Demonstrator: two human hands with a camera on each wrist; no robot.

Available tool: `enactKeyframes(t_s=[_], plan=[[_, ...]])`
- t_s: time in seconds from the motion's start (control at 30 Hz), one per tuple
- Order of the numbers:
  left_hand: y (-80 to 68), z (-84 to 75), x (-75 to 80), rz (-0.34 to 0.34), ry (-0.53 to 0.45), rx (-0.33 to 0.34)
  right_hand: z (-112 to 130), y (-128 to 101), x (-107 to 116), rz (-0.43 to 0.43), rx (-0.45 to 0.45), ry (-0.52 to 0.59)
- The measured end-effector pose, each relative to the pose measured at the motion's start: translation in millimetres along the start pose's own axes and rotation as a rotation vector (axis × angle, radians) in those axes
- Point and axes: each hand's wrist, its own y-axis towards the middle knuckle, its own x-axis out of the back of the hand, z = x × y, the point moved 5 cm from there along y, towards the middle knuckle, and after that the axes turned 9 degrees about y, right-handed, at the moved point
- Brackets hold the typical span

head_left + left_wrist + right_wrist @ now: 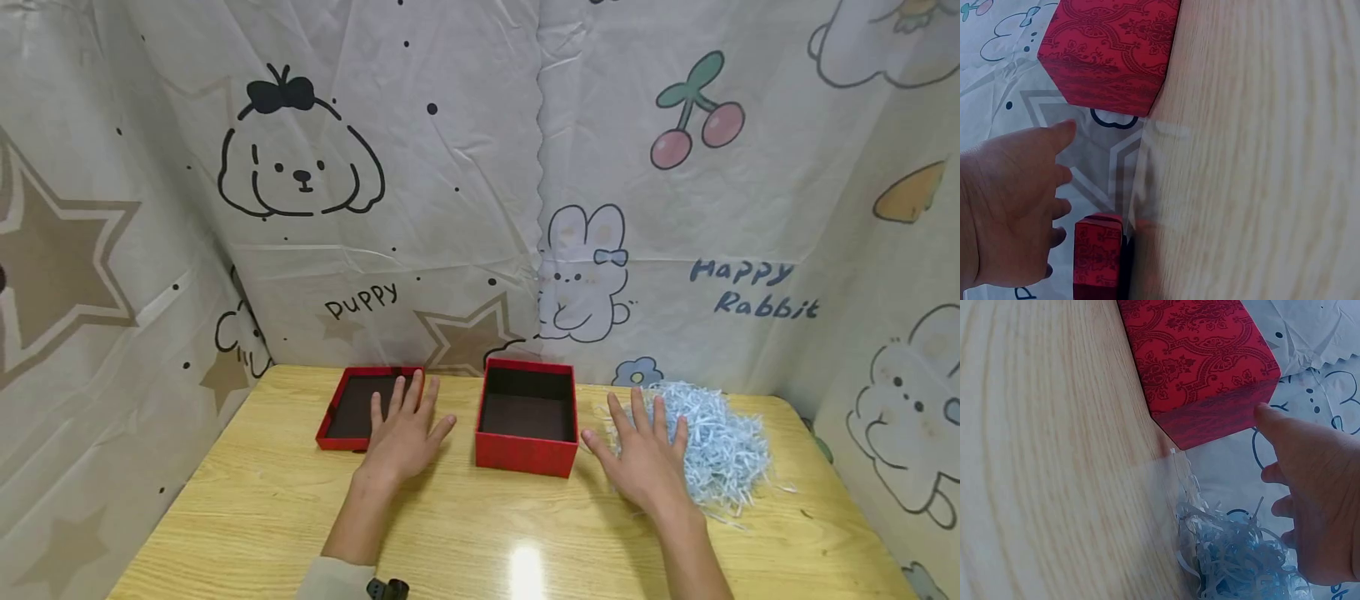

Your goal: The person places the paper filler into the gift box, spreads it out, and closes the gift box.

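Note:
Between the two hands stands a red patterned box point(525, 454), without a lid, its dark inside bare. My left hand point(402, 442), fingers spread, is over the right side of a shallow red box lid point(339, 444) that lies with its dark inside up. In the left wrist view that lid point(1097, 256) shows edge-on beyond the left hand point(1016, 206). My right hand point(645, 462) has its fingers spread at the left edge of a heap of pale blue shredded paper point(723, 450). Both hands hold nothing; whether they touch anything cannot be told.
A light wooden table point(450, 533) bears everything. Behind it and at both sides hangs a pale printed cloth point(465, 167) with cartoon animals and stars. Loose paper shreds lie around the heap. A dark band or watch point(387, 589) is at the left wrist.

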Motion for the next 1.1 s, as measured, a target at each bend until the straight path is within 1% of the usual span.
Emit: enactKeyframes(t_s=[0.07,0.2,0.4,0.47,0.57,0.73,0.93,1.0,1.1], plan=[[-0.1,-0.3,0.2,0.006,0.003,0.000,0.0,-0.5,-0.1,0.000,0.002,0.005],[-1.4,-2.0,-0.5,0.017,-0.034,-0.010,0.0,-0.7,0.0,0.004,0.007,0.016],[-1.6,-9.5,-1.4,0.051,-0.179,-0.072,-0.5,-1.3,4.3,0.000,0.019,0.059],[-0.5,-13.4,-0.3,0.051,-0.229,-0.094,-1.7,-1.3,8.5,-0.018,0.032,0.085],[1.9,-20.3,1.1,0.031,-0.309,-0.131,-5.8,-1.5,16.9,-0.059,0.050,0.138],[5.2,-34.1,1.6,0.009,-0.446,-0.199,-22.3,-4.7,32.2,-0.132,0.048,0.199],[7.3,-46.0,0.9,-0.017,-0.532,-0.283,-48.4,-11.7,53.6,-0.245,0.018,0.243],[7.8,-46.7,-0.3,-0.018,-0.545,-0.286,-58.0,-13.3,59.9,-0.277,-0.006,0.251],[8.6,-45.2,-2.6,-0.007,-0.564,-0.265,-73.0,-14.8,66.3,-0.295,-0.063,0.260]])
